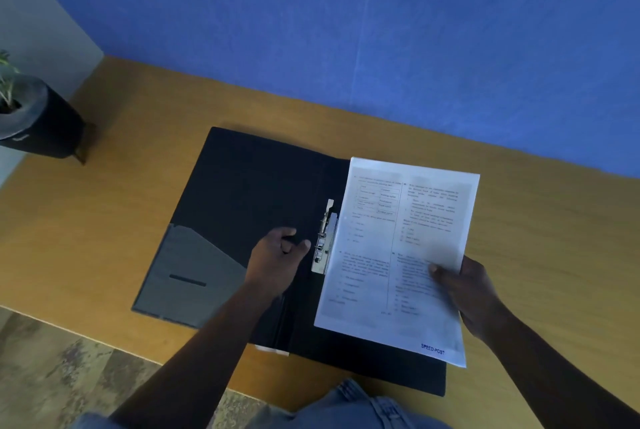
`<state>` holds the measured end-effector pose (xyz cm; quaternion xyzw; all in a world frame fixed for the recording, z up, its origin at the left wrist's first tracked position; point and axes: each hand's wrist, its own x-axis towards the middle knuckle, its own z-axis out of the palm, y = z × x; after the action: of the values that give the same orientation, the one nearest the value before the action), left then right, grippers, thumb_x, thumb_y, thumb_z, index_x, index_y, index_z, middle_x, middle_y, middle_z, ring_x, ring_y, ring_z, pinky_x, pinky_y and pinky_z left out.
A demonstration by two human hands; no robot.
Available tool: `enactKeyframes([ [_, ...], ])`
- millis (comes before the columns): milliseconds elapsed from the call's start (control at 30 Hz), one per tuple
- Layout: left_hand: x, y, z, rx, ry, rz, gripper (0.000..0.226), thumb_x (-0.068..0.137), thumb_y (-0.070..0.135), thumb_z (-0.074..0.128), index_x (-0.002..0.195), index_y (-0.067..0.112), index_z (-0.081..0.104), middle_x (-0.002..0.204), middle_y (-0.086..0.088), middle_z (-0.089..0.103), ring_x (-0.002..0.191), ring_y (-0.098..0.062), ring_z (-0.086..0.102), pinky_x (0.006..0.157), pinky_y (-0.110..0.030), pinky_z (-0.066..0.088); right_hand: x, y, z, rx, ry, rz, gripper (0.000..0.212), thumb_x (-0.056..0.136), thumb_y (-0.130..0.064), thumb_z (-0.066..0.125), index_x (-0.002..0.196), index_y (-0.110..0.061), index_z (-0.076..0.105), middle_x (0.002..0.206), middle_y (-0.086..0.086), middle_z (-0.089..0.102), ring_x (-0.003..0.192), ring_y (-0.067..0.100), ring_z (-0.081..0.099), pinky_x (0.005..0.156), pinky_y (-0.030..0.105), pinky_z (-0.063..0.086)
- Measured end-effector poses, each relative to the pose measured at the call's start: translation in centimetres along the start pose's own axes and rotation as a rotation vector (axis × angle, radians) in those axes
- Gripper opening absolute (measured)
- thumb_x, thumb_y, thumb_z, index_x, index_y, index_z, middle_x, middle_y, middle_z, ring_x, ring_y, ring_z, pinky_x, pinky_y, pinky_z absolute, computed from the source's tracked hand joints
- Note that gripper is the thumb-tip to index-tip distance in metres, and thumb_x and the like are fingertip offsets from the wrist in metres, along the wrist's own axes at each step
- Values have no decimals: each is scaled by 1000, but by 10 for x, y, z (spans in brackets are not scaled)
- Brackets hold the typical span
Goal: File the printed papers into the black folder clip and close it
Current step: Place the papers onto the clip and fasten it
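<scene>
A black folder (249,186) lies open on the wooden table (138,138), with a grey inner pocket at its lower left. Its metal clip (325,238) stands raised along the spine. My right hand (464,293) grips the printed papers (391,245) by their right edge, thumb on top, and holds them over the folder's right half with their left edge against the clip. My left hand (277,259) hovers just left of the clip, fingers loosely curled and holding nothing. The papers hide most of the folder's right half.
A dark pot with a plant (31,113) stands at the table's left end. A blue wall (346,30) runs along the far edge of the table. The near table edge crosses the lower left, with patterned floor (69,373) below it.
</scene>
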<state>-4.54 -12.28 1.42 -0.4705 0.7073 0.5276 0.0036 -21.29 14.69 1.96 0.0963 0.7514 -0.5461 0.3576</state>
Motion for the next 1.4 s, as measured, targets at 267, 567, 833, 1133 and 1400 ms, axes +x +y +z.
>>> enactKeyframes([
  [267, 2, -4, 3, 72, -33, 6, 18, 88, 42, 69, 97, 27, 63, 83, 4, 69, 79, -17, 70, 64, -29, 50, 5, 7, 4, -31, -23, 27, 17, 90, -1, 68, 106, -4, 70, 101, 15, 77, 93, 37, 74, 85, 56, 58],
  [567, -5, 1, 3, 181, 32, 185, 10, 89, 37, 66, 80, 33, 66, 75, 22, 68, 65, -3, 64, 57, -28, 54, 17, -6, 8, -366, -164, -41, 40, 91, -15, 70, 128, -16, 55, 112, -2, 73, 95, 16, 71, 71, 32, 57],
  [833, -17, 22, 11, 238, -4, 544, 7, 92, 28, 65, 89, 25, 71, 66, 11, 67, 54, -11, 61, 49, -31, 53, 26, -39, -14, -969, 203, -140, 52, 82, -53, 70, 111, -16, 46, 94, 3, 68, 78, 22, 66, 62, 35, 52],
  [1133, -32, 64, 88, 427, -275, 1213, 14, 88, 25, 68, 94, 13, 70, 83, -2, 69, 77, -22, 62, 71, -35, 48, 77, -89, 3, -1028, 128, -483, 38, 93, -16, 58, 130, -16, 61, 132, 5, 60, 115, 24, 61, 88, 38, 53],
  [1400, -36, 43, 144, 995, -894, 1460, 61, 65, 48, 81, 112, 11, 70, 121, -7, 63, 118, -26, 50, 105, -42, 31, 105, -103, 32, -1278, 133, -511, 53, 83, 3, 54, 132, -17, 60, 130, 5, 57, 120, 27, 50, 91, 39, 46],
])
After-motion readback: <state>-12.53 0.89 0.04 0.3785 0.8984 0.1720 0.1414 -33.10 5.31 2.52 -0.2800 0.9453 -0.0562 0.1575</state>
